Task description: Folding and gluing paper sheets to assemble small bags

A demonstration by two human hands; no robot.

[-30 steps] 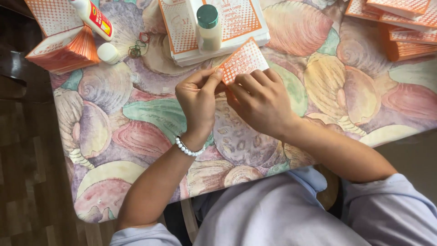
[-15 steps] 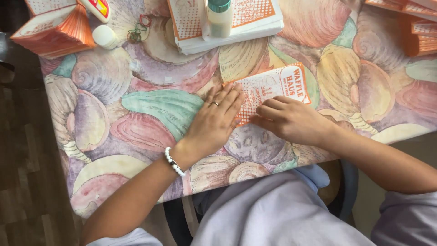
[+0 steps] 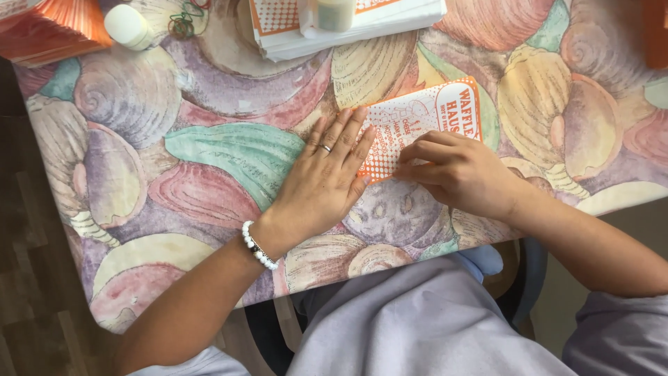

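Both hands on a flat orange-and-white printed paper bag (image 3: 417, 125), centre of frame on the shell-pattern tabletop (image 3: 229, 153). Left hand (image 3: 323, 181) open, palm flat, pressing its left edge. Right hand (image 3: 459, 170) half-curled, fingertips pressing the lower edge. Stack of similar paper (image 3: 390, 21) top centre, folded orange pile (image 3: 49, 31) upper left, white cap (image 3: 127, 26) beside it.

- Left hand (image 3: 321, 182) lies flat, fingers spread, on an orange-and-white paper bag (image 3: 422, 123).
- Right hand (image 3: 463, 170) presses the bag's lower edge.
- Shell-patterned tablecloth (image 3: 209, 153) lies beneath.
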